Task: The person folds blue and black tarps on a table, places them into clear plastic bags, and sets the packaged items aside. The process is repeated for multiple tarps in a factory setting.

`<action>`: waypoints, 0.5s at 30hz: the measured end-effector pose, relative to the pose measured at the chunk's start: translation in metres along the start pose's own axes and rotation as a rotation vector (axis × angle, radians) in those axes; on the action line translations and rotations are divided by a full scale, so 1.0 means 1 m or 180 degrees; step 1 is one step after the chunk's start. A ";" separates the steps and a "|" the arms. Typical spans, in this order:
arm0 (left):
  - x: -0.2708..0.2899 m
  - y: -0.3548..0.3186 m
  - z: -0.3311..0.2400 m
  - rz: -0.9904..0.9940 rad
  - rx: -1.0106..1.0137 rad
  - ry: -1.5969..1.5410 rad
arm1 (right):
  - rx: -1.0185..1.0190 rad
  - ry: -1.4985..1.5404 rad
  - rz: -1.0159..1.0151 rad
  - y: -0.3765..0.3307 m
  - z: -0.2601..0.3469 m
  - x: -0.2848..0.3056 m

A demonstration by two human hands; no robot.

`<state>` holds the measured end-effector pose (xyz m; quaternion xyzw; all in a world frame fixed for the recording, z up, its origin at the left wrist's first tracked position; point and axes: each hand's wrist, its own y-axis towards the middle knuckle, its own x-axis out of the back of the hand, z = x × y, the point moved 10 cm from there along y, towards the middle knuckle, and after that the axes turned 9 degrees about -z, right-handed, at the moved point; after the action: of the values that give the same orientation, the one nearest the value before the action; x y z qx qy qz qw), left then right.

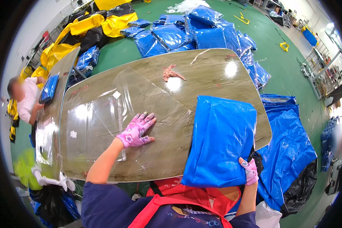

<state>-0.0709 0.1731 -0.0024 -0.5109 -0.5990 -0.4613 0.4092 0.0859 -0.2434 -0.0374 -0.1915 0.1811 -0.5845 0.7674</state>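
My left hand (138,130), in a pink patterned glove with bare fingertips, lies flat with fingers spread on clear plastic bags (96,123) on the wood-patterned table (171,159). My right hand (250,171), gloved alike, grips the lower right edge of a folded blue tarp (220,140), thumb on top and fingers hidden beneath. Flat at the table's right side, the tarp overhangs the near edge. Small white labels (116,94) show on the bags.
A crumpled pinkish-brown scrap (172,73) lies far on the table. Behind it are heaped packed blue bundles (171,38). More blue tarp (287,148) hangs at the right. At the left, another person (24,97) handles a blue package (50,88). Yellow and black sheets (83,28) lie far left.
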 end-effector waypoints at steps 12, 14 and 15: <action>-0.012 -0.022 0.032 -0.0194 0.0642 -0.1413 | 0.0271 -0.1321 0.0730 -0.047 0.005 -0.066; 0.016 -0.021 0.028 -0.0196 0.0713 -0.1934 | 0.0281 -0.1393 0.0672 -0.050 -0.006 -0.082; 0.028 -0.025 0.030 -0.0275 0.0808 -0.2056 | 0.0224 -0.0934 0.0819 -0.062 -0.008 -0.109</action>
<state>-0.1003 0.2072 0.0136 -0.5497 -0.7712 -0.2145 0.2389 0.0031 -0.1539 -0.0067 -0.2230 0.0697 -0.4535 0.8601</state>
